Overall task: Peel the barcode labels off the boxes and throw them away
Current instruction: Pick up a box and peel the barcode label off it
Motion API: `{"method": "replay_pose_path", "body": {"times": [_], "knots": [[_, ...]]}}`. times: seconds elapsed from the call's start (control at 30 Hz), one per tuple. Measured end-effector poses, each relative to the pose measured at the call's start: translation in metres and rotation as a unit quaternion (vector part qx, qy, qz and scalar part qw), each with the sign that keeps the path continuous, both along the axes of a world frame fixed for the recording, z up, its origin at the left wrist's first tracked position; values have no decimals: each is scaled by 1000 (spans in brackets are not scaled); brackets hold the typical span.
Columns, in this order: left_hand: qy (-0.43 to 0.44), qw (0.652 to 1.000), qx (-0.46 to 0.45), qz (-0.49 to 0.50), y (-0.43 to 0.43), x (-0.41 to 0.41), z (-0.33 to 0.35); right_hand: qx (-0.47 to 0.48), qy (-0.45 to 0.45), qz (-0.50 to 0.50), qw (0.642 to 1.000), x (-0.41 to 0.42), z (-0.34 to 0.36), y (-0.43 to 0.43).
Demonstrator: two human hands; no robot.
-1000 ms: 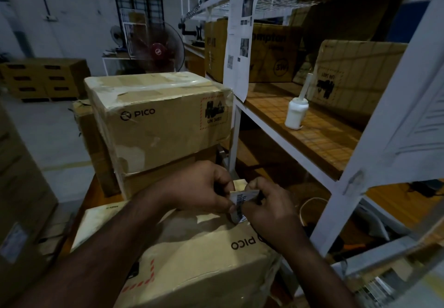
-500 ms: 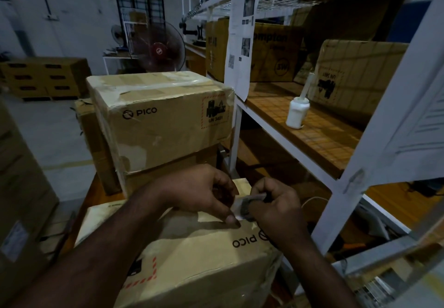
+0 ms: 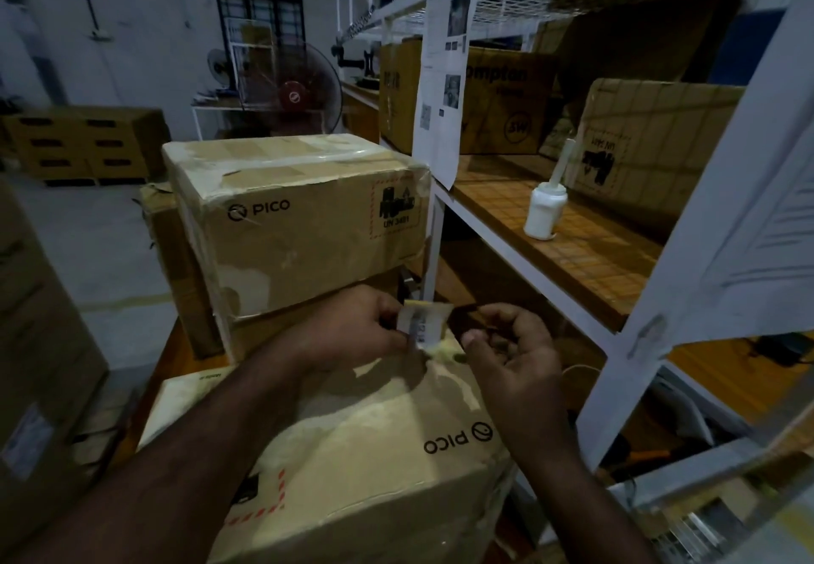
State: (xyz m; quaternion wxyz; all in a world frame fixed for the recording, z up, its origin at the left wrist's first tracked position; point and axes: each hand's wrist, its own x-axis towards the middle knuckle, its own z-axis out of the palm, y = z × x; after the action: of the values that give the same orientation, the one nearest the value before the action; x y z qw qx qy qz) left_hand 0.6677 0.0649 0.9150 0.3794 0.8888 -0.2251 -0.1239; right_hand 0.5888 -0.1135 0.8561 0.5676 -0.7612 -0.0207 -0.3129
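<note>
On my feed the left hand has the barcode label pinched between thumb and fingertips. It's holding it up right over the far top edge of the near PICO box. The label is a small pale strip standing roughly upright with dark print on it. It's pretty dim down there, so I honestly can't tell if its bottom corner is still stuck to the cardboard or already free.

The right hand sits just beside the label on the rack side, palm turned up a bit. Its fingers are loosely curled and there's nothing in them, so it's basically relaxed and open. Both forearms reach in from the bottom of the view across the near box, which has its logo facing me upside down.

Behind the hands there's a second PICO box stacked on another carton, with tape across its top and a red-bordered UN mark on the front. To the right is the white shelf rack, with a printed sheet hanging off its post. There's also a white bottle standing on the wooden shelf, with more cartons behind it. A fan stands further back by the wall.
</note>
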Motion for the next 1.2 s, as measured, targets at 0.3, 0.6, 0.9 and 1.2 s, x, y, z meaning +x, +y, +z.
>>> {"method": "replay_pose_path", "body": {"times": [0.3, 0.6, 0.9, 1.2], "knots": [[28, 992, -69, 99, -3, 7, -17, -368, 246, 38, 896, 19, 30, 14], [56, 982, -116, 142, -2, 8, -19, -432, 244, 37, 868, 8, 33, 10], [64, 982, -123, 128, -2, 16, -20, -427, 176, -18, 887, 33, 36, 34], [52, 986, -88, 132, 2, 26, -24, -519, 177, -5, 836, -63, 29, 34]]}}
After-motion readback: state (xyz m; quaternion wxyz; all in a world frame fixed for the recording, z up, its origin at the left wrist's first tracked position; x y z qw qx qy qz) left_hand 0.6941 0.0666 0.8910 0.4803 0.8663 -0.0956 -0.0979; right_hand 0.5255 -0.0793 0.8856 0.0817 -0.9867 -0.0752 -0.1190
